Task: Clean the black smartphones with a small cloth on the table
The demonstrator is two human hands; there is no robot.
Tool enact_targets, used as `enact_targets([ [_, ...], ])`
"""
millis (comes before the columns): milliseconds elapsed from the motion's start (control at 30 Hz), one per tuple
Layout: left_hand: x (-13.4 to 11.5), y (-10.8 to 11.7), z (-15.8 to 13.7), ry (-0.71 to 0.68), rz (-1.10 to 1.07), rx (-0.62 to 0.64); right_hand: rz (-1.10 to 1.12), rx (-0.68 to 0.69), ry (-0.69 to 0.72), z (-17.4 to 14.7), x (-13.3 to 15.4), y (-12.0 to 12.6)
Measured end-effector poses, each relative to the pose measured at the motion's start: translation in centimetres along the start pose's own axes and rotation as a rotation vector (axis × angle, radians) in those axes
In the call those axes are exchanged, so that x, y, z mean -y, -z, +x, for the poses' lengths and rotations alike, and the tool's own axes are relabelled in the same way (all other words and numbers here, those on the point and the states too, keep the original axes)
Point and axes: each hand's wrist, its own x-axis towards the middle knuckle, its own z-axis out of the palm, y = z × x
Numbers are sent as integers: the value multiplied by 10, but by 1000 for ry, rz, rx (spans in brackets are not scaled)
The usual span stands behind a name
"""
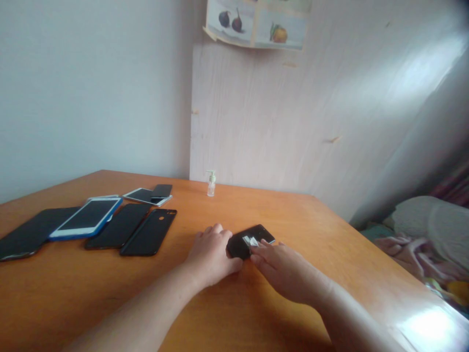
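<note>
A flat black rectangular phone [238,247] lies centrally on the orange-brown wooden table [278,208]. The left hand [210,254] has its fingers gripping the phone's left end; the right hand's [282,266] fingers hold a crumpled white tissue [251,241] against its upper face.

The left hand [212,255] holds the black phone [239,248], the right hand [285,268] a white scrap [250,241] on it; behind it stands a bottle [211,187].

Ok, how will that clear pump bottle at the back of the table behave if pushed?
The clear pump bottle stands upright and narrow, so it may tip if pushed near its pump head. It looks small, so it's probably light, though I can't tell how full it is. It seems rounded, so it might roll once down.
</note>
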Motion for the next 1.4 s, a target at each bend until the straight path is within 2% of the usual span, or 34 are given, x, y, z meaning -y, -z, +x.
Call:
enact_targets([
  [67, 0, 0, 0, -5, 3, -5, -27, 0, 0, 0, 0, 1],
  [267, -2, 5, -1, -8, 8, 14, -95, 6, -239, 4, -17, 11],
  [433, -1, 5, -2, -1, 17, 19, 12, -4, -132, 2, -9, 7],
  [600, -5, 3, -6, -36, 27, -14, 123, -84, -79, 14, -12, -5],
  [933, -20, 3, -14, -182, -209, 94, 408, -135, 53, 32, -32, -19],
  [1000, -19, 2, -12, -195, -239, 110, 468, -118, 115, 31, -31, -16],
  [1067, -16, 1, -8, -185, -227, 67, 502, -112, 197, 30, -28, -13],
  [1133, -10, 1, -4, -179, -187, -14, 493, -112, 256, 30, -26, -12],
  [1200, -3, 1, 0, -188, -144, -51, 428, -117, 241, 30, -24, -12],
  [1300, 7, 2, 2, -175, -77, 44, 297, -78, 157, 27, -23, -12],
  [1400, 10, 7, 2, -148, 15, 130, 223, -26, 164, 17, -17, -5],
])
